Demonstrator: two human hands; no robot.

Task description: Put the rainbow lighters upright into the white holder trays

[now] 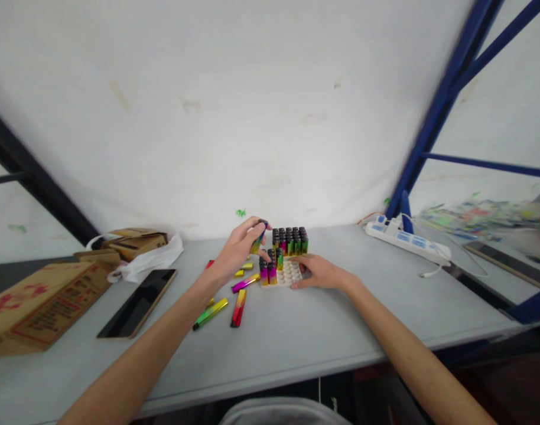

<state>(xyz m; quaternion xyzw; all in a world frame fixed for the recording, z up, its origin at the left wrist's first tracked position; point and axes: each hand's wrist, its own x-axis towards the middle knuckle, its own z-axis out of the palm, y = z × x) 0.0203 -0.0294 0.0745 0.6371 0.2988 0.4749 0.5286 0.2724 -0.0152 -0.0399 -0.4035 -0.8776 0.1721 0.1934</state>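
My left hand (243, 245) holds a lighter with a blue and yellow body (257, 241) between thumb and fingers, above the left side of a white tray (288, 274) with round holes. Several lighters (269, 273) stand upright in the tray's left part, and a green one (279, 260) stands near its middle. My right hand (316, 271) rests at the tray's right edge, its fingers touching it. Behind, a full block of upright lighters (290, 241) stands close by. Loose lighters lie to the left, among them a red and yellow one (238, 308) and a green one (211, 313).
At the left are a cardboard box (48, 301), a white plastic bag (152, 261) and a dark tablet (137, 303). A white power strip (408, 242) with cables lies at the right, near a blue metal frame (429, 118). Part of another person's hand shows at the far right edge.
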